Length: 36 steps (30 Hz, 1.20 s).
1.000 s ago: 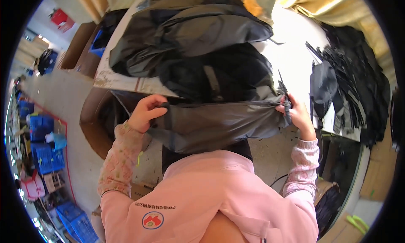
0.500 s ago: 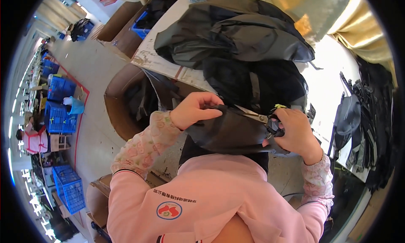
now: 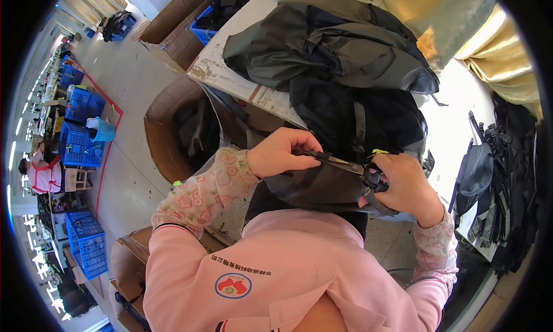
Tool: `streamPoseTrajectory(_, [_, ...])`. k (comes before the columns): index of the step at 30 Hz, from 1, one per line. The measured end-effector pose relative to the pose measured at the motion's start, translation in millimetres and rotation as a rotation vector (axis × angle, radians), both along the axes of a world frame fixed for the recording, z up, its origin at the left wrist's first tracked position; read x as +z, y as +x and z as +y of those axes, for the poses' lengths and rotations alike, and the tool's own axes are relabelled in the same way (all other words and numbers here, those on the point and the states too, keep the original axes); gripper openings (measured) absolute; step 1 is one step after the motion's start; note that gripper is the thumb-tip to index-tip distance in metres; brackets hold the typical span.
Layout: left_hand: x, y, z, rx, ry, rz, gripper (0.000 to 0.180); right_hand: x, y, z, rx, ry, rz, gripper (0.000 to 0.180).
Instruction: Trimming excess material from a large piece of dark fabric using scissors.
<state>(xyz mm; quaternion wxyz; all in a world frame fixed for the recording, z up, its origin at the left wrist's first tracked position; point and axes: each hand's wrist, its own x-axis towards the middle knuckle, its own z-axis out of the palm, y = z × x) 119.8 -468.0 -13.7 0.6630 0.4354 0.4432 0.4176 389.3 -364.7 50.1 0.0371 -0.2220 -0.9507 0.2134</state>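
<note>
My right hand [image 3: 408, 185] is closed around the dark handles of a pair of scissors [image 3: 349, 167], with the blades pointing left. My left hand [image 3: 281, 153] pinches the upper edge of a dark sheet of fabric [image 3: 311, 188] that hangs in front of my lap. The blade tips lie along that edge, close to my left fingertips. Whether the blades have fabric between them I cannot make out. A scrap of yellow-green [image 3: 379, 152] shows by my right index finger. Just beyond my hands lies a black fabric piece [image 3: 383, 116] with a grey strap, at the table's edge.
A heap of dark grey fabric [image 3: 340, 47] covers much of the white table [image 3: 216, 61]. Black straps with buckles [image 3: 500, 176] hang at the right. Left of the table stand a cardboard box [image 3: 161, 136] holding dark material and a blue crate [image 3: 203, 33]. Another person [image 3: 46, 173] sits far left.
My left hand has shifted slightly right, nearer the scissors, and the blades now lie closer to its fingertips. The whole view has moved a little.
</note>
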Motion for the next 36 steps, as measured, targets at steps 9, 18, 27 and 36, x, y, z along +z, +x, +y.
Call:
streamPoseTrajectory(9, [5.3, -1.3, 0.8, -0.058, 0.036, 0.058, 0.015, 4.6, 2.1, 1.5, -0.029, 0.001, -0.078, 0.03])
streamPoseTrajectory(18, [0.9, 0.1, 1.7, -0.069, 0.099, 0.033, 0.014, 4.2, 10.8, 0.5, -0.106, -0.009, -0.042, 0.031])
streamPoseTrajectory(27, [6.1, -20.6, 13.8, 0.085, 0.113, 0.093, 0.016, -7.6, 38.5, -7.4, -0.438, -0.088, 0.048, 0.053])
streamPoseTrajectory(36, [1.2, -82.0, 81.2, 0.348, 0.182, 0.245, 0.02, -54.3, 90.5, -39.9, -0.72, -0.046, 0.159, 0.037])
